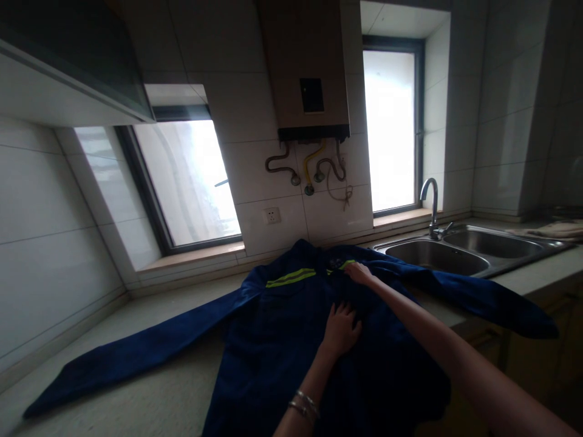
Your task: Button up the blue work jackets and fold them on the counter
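A dark blue work jacket with yellow-green reflective stripes lies spread on a pale countertop, both sleeves stretched out to left and right. My left hand, with bracelets on the wrist, rests on the middle of the jacket's front, fingers curled into the cloth. My right hand reaches further back to the chest area near the collar and pinches the fabric beside the stripe.
A double steel sink with a tap stands at the right, the jacket's right sleeve lying along its front. Behind are two windows, a wall socket and a wall-mounted water heater with hoses.
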Motion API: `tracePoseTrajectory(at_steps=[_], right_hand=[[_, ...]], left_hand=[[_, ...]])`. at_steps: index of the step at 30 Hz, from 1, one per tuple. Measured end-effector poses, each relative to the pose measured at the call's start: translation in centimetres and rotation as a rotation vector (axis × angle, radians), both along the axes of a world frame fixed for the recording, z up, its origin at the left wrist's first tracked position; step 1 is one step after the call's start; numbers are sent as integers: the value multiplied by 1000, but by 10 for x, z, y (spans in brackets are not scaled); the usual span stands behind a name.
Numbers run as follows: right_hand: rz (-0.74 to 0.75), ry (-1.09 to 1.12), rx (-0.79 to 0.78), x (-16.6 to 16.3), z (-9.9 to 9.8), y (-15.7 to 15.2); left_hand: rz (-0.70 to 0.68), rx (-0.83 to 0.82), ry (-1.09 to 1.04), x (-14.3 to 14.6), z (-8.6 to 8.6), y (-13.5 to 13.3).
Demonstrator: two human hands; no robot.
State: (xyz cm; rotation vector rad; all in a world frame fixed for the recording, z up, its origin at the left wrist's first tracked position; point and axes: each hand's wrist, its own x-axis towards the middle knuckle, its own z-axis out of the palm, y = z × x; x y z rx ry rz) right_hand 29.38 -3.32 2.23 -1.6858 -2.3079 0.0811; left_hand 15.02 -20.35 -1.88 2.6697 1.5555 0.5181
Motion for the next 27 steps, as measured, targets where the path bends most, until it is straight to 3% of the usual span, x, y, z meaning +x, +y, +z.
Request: tracePoseTrajectory(at_steps=[3,11,18,22,27], right_hand=[[-45,23,-25,-3,-1,5],[-145,63,-31,-14,-10,16],[-236,153,-69,-16,-19,36],[-168,197,-91,-11,-22,47],[89,243,-60,3,-19,50]], left_hand=[[-15,-11,-46,-5,-4,0],[-23,-78,-31,-4,5,-3],[-35,-83,-90,-8,-2,-13],[-22,-71,-120,-9,-4,-15],[15,-72,-121,-6,-2,-17]])
